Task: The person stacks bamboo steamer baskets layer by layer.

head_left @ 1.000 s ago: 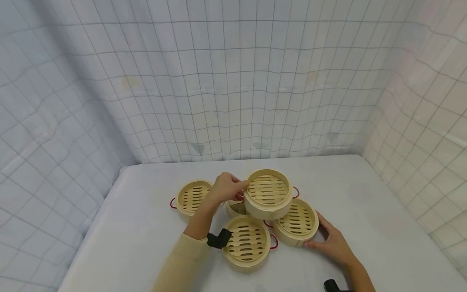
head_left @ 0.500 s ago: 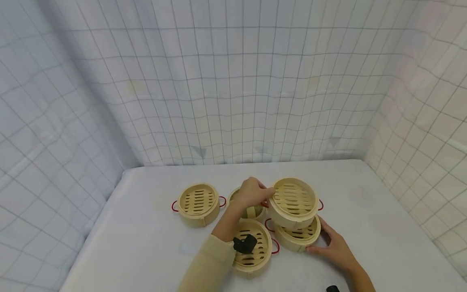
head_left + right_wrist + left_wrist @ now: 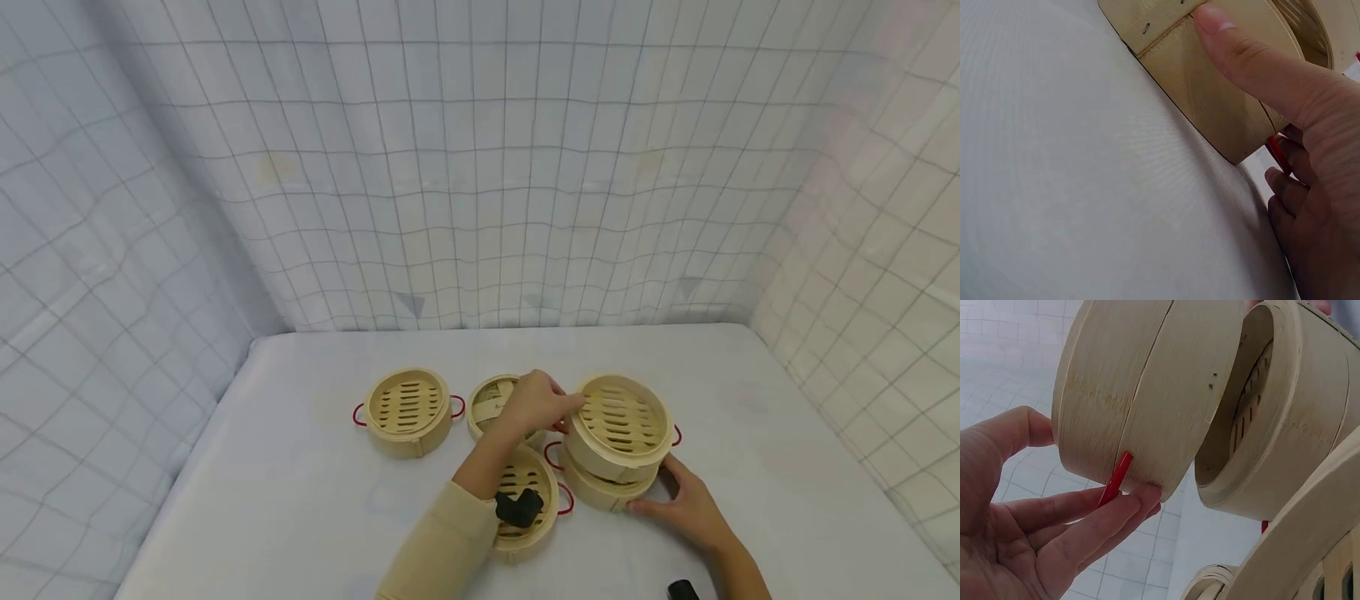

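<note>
My left hand [image 3: 536, 404] holds a round bamboo steamer basket [image 3: 618, 417] with a slatted base and red handles. In the left wrist view, the thumb is at the rim and the fingers lie under the wall by a red handle [image 3: 1116, 478]. This basket is tilted just above a second steamer basket [image 3: 596, 492], with a gap between them in that view. My right hand [image 3: 688, 508] grips the lower basket at its right side, thumb on the wall, other fingers behind near its red handle [image 3: 1279, 155]. The lower basket rests on the white table.
Left of the hands stands another steamer basket [image 3: 408, 408]. A woven-topped steamer piece [image 3: 491, 400] sits behind the left wrist, partly hidden. Nearer, under the left forearm, is a further slatted basket [image 3: 528, 537]. White gridded sheets [image 3: 480, 208] wall the table [image 3: 285, 483].
My left hand has carried the upper basket right and slightly down, over the lower one. The right hand stays on the lower basket. The woven-topped piece now shows more.
</note>
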Tool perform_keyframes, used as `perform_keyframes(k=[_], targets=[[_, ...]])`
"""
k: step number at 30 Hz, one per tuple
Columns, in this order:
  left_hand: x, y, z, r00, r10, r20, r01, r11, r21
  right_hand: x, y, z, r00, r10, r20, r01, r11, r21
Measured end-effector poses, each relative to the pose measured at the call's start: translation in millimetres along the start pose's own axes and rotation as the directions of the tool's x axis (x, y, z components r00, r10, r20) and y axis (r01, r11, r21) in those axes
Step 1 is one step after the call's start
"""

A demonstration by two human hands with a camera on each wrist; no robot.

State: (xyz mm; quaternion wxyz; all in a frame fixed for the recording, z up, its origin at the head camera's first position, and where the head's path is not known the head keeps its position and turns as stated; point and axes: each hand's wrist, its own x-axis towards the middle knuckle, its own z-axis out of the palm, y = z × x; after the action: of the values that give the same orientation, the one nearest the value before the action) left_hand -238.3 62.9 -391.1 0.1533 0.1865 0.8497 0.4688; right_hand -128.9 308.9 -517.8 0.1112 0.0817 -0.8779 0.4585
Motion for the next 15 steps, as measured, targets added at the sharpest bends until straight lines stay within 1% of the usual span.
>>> perform_keyframes(k=[3,9,15], targets=[[0.2,-1.3,5.1,1.0,-0.002,0.002,0.002,1.0,0.019,-0.1,6.4,-0.4,1.0,0.025,-0.001,-0.025,1.0,-0.016],[1.3,-4.2,10.0,1.0,-0.018,-0.003,0.018,0.998,0.054,-0.3,5.0,-1.5,0.998,0.06,0.011,-0.059,0.998,-0.01],[-0.6,-9.4,16.2,0.999,-0.047,-0.001,0.047,0.998,0.039,-1.5,4.6,-0.8,0.996,0.092,0.012,-0.092,0.995,-0.033]])
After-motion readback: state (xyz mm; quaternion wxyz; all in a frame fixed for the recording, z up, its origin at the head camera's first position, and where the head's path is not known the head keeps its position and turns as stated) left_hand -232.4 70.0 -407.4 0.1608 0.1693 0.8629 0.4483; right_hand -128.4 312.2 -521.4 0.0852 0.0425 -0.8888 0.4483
